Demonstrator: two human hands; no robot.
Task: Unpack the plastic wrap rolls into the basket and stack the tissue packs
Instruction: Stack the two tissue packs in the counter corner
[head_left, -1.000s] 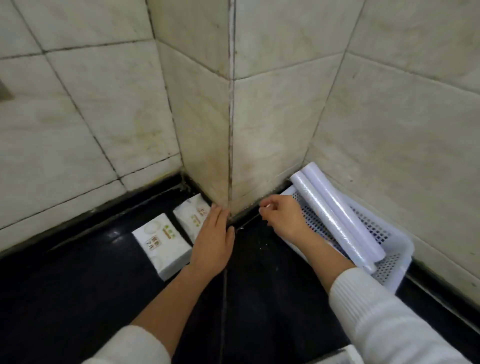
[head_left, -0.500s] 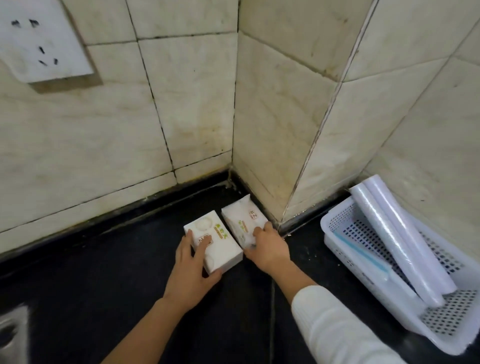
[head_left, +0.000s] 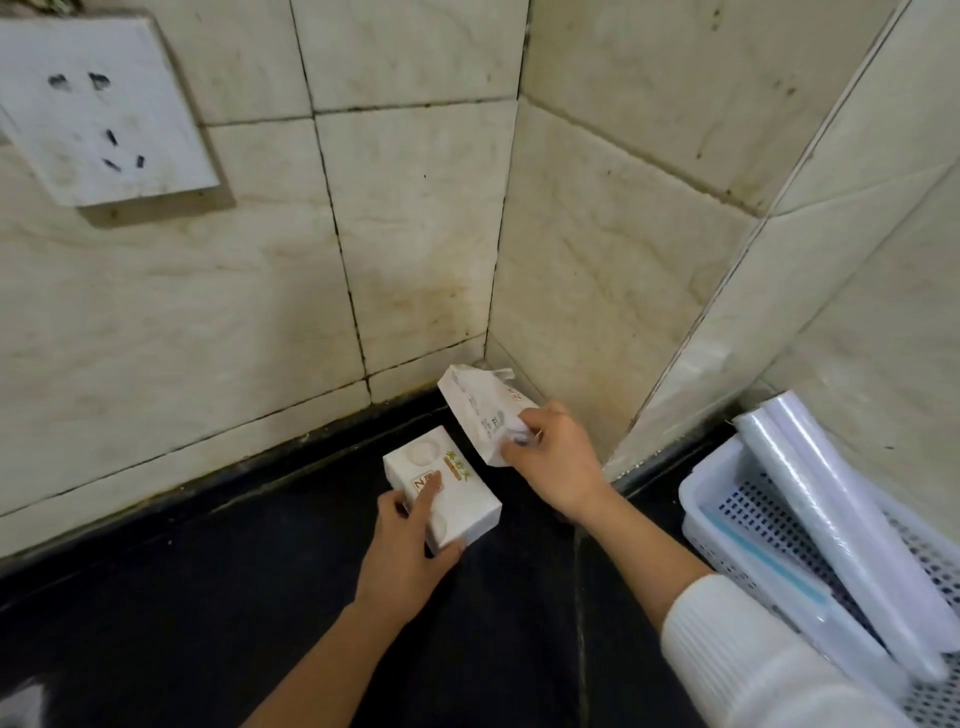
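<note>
Head view: left hand (head_left: 402, 556) fingers clamp flat tissue pack (head_left: 441, 486) on black surface (head_left: 208, 623); right hand (head_left: 553, 460) fingers hold second pack (head_left: 478, 410) tilted, lifted just beside it.

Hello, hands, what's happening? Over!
Left hand steadies one tissue pack on the floor. Right hand holds the second pack lifted. Nothing between them.

One white tissue pack (head_left: 441, 488) lies flat; another (head_left: 480, 415) tilts above; rolls (head_left: 841, 519) cross the basket (head_left: 701, 493).
</note>
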